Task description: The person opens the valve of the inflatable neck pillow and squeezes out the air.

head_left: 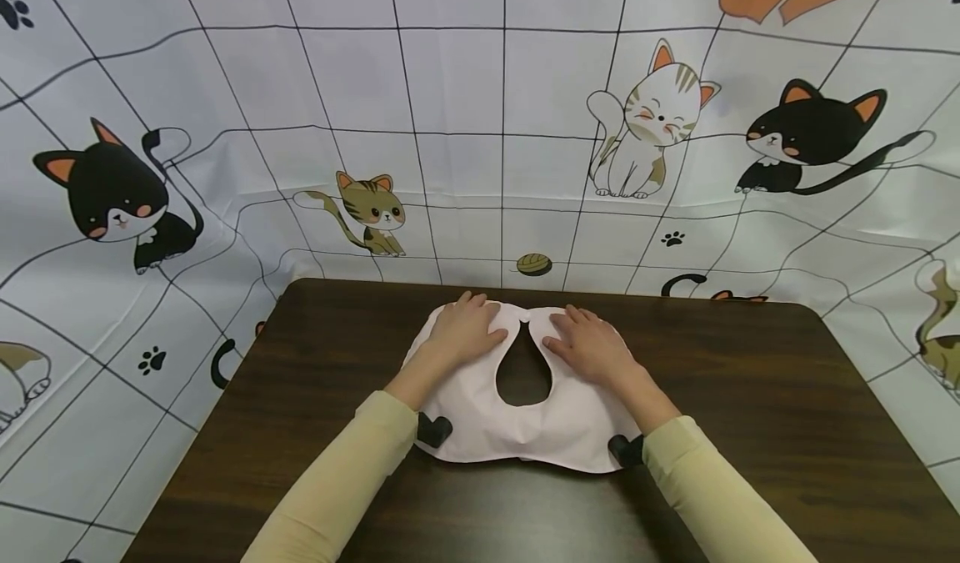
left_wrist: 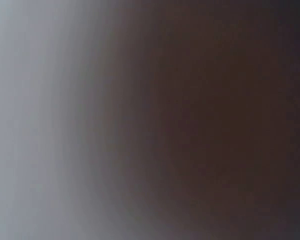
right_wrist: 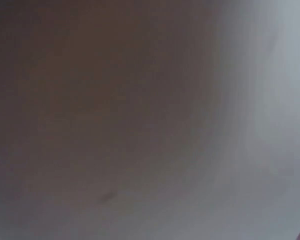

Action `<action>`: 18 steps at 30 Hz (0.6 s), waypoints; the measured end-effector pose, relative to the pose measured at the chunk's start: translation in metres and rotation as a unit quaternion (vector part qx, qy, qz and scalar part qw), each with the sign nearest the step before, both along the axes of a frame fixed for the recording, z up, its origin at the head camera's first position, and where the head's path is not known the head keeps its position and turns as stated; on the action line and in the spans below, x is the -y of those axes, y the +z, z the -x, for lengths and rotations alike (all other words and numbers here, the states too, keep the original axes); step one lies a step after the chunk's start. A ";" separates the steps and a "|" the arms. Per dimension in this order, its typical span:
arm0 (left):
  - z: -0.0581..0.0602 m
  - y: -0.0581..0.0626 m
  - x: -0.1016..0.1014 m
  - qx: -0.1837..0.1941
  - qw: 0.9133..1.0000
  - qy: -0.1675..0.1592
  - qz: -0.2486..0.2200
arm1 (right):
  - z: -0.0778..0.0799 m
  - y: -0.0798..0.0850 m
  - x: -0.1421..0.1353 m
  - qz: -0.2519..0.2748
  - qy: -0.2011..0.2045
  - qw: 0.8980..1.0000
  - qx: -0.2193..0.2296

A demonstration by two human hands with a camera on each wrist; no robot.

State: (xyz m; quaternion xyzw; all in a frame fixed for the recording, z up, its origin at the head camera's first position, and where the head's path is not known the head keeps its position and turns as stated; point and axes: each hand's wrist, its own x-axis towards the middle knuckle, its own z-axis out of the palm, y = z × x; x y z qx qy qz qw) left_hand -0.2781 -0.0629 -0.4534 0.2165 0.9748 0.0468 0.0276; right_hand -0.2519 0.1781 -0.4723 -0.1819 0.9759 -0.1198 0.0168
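A pale pink bib (head_left: 517, 438) lies spread on the dark wooden table, its two neck ends meeting at the top around a drop-shaped opening. Dark heart shapes show at its lower left and lower right corners. On the bib's upper left part rests my left hand (head_left: 463, 334), palm down with fingers extended. My right hand (head_left: 594, 348) lies flat in the same way on the upper right part. Both wrist views are too blurred and close to show the hands' work.
The brown tabletop (head_left: 750, 413) extends around the bib, with its back edge just beyond the hands. Behind and beside it hangs a white sheet (head_left: 450, 79) printed with grid lines and cartoon cats.
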 end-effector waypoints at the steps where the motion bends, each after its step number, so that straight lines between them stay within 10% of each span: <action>1: 0.000 0.000 0.000 0.000 1.000 0.000 0.000 | 0.000 0.000 0.000 0.001 -0.001 1.000 0.001; 18: -0.010 0.037 0.022 -0.038 0.998 0.014 -0.051 | -0.013 0.021 -0.009 0.029 -0.032 0.999 -0.001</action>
